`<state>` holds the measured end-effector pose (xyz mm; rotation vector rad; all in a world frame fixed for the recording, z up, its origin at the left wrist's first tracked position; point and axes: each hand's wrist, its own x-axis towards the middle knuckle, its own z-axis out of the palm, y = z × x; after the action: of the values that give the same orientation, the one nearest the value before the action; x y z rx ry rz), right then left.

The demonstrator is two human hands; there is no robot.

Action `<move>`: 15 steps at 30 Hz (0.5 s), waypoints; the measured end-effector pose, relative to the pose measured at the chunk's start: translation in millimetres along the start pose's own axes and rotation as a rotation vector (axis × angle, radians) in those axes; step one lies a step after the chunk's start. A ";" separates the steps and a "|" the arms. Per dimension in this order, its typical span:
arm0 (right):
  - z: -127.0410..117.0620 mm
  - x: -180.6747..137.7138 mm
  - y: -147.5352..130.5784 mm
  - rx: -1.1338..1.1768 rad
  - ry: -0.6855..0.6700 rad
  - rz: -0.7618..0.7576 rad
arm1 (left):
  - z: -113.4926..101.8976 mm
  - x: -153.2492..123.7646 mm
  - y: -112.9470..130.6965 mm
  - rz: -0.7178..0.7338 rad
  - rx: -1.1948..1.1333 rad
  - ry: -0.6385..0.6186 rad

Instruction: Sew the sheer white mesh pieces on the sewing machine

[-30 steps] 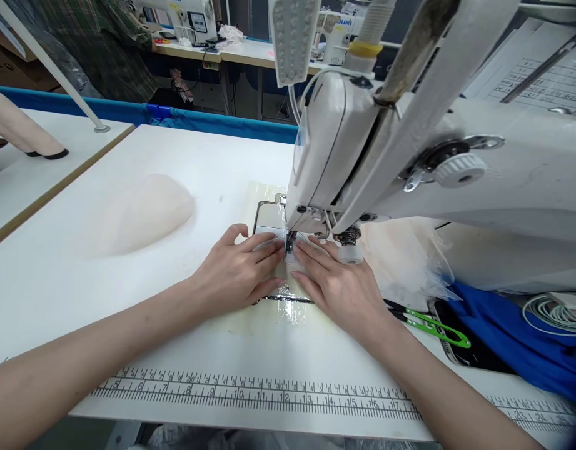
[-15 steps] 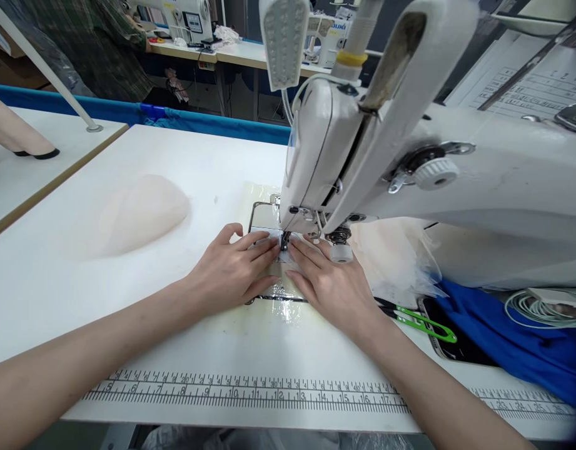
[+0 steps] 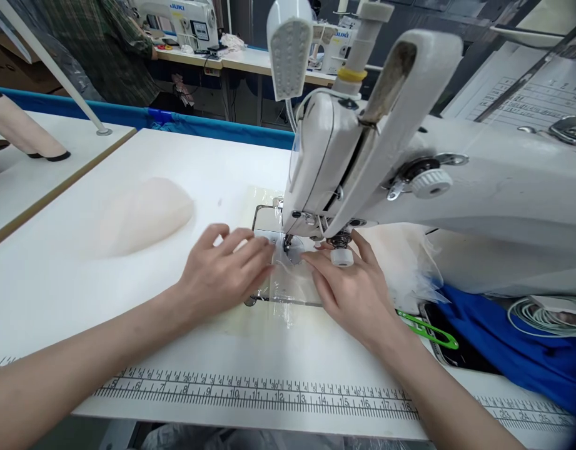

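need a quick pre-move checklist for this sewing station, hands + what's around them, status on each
1. Left hand apart from presser foot: ok, off to its left.
2. Right hand not under presser foot: ok, to its right, partly hidden by the machine head.
3. Grip of either hand on material: cannot tell, fingertips partly hidden, left blurred.
4. Presser foot raised or lowered: cannot tell, too small.
5. Right side free of loose fabric: not ok, sheer pile bunched beside right hand.
6. Green handle away from presser foot: ok, beyond right wrist.
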<state>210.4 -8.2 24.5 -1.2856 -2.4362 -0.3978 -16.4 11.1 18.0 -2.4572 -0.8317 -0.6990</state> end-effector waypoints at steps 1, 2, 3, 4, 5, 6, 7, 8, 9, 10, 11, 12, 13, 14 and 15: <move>0.9 -0.5 1.0 -0.054 -0.020 -0.025 | -1.2 -0.3 2.5 0.050 -0.072 -0.022; 2.1 -1.1 1.9 -0.104 -0.040 -0.052 | -1.7 -0.6 3.9 0.097 -0.147 -0.059; 3.4 -1.7 2.5 -0.134 -0.054 -0.075 | -1.8 -0.8 3.7 0.129 -0.203 -0.096; 4.3 -2.4 2.7 -0.137 -0.055 -0.090 | -1.7 -0.9 1.6 0.140 -0.216 -0.118; 4.8 -3.3 2.4 -0.114 -0.049 -0.101 | -1.9 -0.8 -2.2 0.124 -0.175 -0.116; 4.8 -4.2 1.6 -0.076 -0.038 -0.109 | -2.5 -0.6 -7.2 0.082 -0.092 -0.093; 4.5 -5.3 0.3 -0.034 -0.029 -0.118 | -3.6 -0.3 -12.3 0.028 0.013 -0.062; 4.0 -6.4 -1.4 0.002 -0.024 -0.129 | -5.0 0.0 -16.7 -0.026 0.100 -0.039; 3.5 -7.5 -3.3 0.026 -0.026 -0.141 | -6.5 0.4 -19.3 -0.064 0.135 -0.022; 3.2 -8.5 -5.4 0.041 -0.033 -0.151 | -7.8 0.7 -19.7 -0.080 0.105 -0.022; 3.2 -9.4 -7.5 0.050 -0.042 -0.160 | -8.4 0.8 -17.8 -0.079 0.022 -0.042; 3.6 -10.2 -9.6 0.059 -0.050 -0.164 | -8.3 0.8 -14.1 -0.063 -0.088 -0.075; 4.4 -10.9 -11.6 0.070 -0.054 -0.166 | -7.2 0.7 -9.4 -0.042 -0.191 -0.115; 5.4 -11.5 -13.4 0.083 -0.052 -0.167 | -5.3 0.4 -4.6 -0.028 -0.260 -0.156; 6.6 -12.0 -15.0 0.093 -0.046 -0.167 | -2.8 0.1 -0.5 -0.024 -0.287 -0.187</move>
<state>203.0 -22.5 12.2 -1.0686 -2.5773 -0.2975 -17.5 10.0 20.3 -2.8095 -0.8834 -0.6417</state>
